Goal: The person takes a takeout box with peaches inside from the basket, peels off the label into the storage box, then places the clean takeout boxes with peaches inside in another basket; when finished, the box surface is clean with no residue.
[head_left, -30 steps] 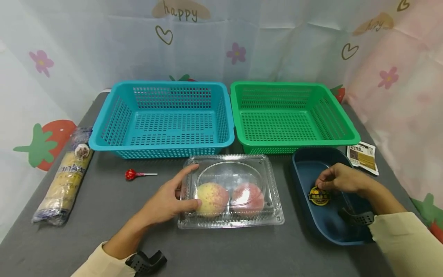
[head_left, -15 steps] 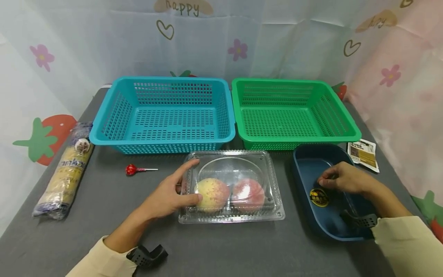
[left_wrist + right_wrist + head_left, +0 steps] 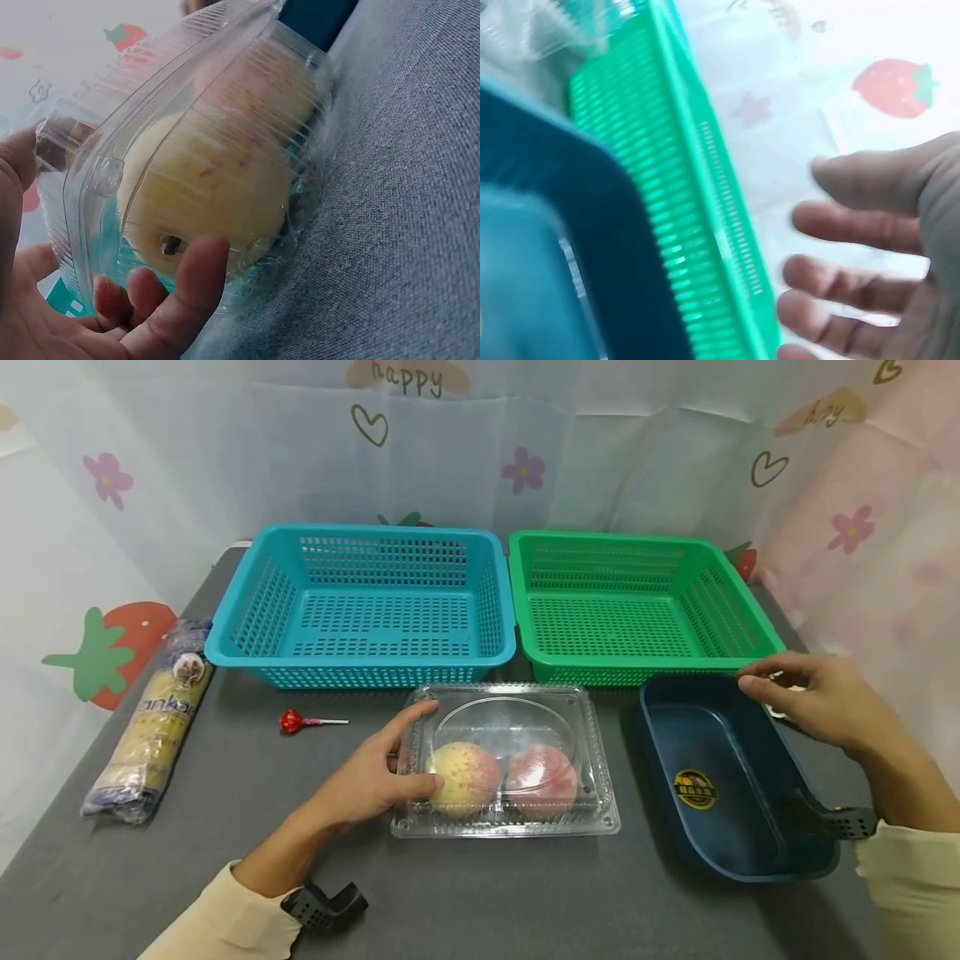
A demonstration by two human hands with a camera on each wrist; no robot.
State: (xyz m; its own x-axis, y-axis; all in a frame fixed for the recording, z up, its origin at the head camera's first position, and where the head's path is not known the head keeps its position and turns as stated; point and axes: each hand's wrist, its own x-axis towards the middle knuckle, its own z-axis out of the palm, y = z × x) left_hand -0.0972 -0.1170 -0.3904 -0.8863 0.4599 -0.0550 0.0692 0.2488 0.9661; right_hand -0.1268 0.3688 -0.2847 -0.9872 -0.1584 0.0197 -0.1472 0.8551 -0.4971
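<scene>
Left hand [image 3: 367,777] is gripping the left end of the clear clamshell box [image 3: 506,760], which is lying flat on the grey table [image 3: 225,827], near centre. Forefinger is lying along the lid's far-left corner; thumb is pressing the near-left side wall, level with the yellow peach [image 3: 463,774]. Left wrist view is showing the thumb [image 3: 184,289] curled under the box edge and other fingers wrapping the far rim, so the hand is closed on the box. Pink peach [image 3: 542,776] is sitting just right of the yellow one, inside the same box, the two touching or nearly so.

Right hand [image 3: 813,697] is hovering over the far-right corner of the dark blue tray [image 3: 757,852], fingers loosely bent and spread, holding nothing. Right wrist view is showing the fingers [image 3: 855,225] apart with no object between them. Whether the fingertips are touching the tray rim cannot be told. Tray is lying right of the clamshell box, apart from it, with a round gold-and-black sticker [image 3: 694,789] on its floor.

Blue basket [image 3: 247,643] and green basket [image 3: 750,635] are standing side by side at the far edge, just beyond the box and tray. Red lollipop [image 3: 291,721] is lying left of the box; wrapped biscuit pack [image 3: 153,727] is lying further left.
</scene>
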